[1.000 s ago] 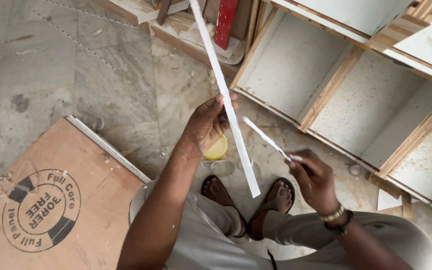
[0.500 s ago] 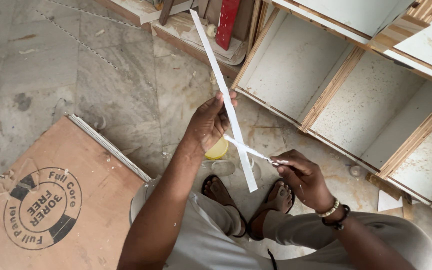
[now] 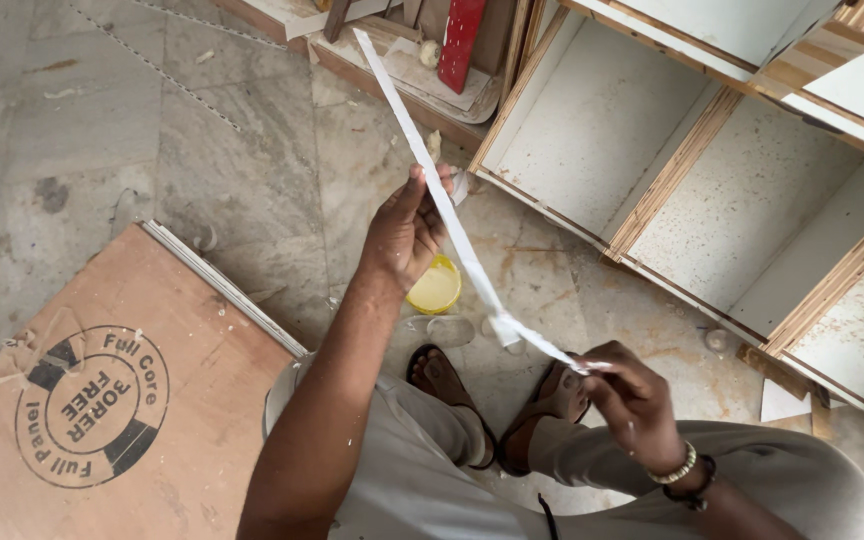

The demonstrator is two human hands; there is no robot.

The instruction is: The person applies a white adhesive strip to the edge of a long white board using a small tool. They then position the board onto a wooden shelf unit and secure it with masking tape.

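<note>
Hands, two: left hand [image 3: 404, 235] and right hand [image 3: 632, 400] grip one white strip [image 3: 422, 150].

A thin matt white laminate strip [image 3: 422, 150], a rough plywood board [image 3: 102, 400], and a smooth marble floor [image 3: 102, 130].

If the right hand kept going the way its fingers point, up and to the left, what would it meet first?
Probably the lower end of the long white strip, which the right hand already touches through the thin white piece it pinches. Beyond that, the left hand; depth is unclear.

A brown plywood panel [image 3: 102, 400] lies near a white cabinet frame [image 3: 672, 180].
</note>
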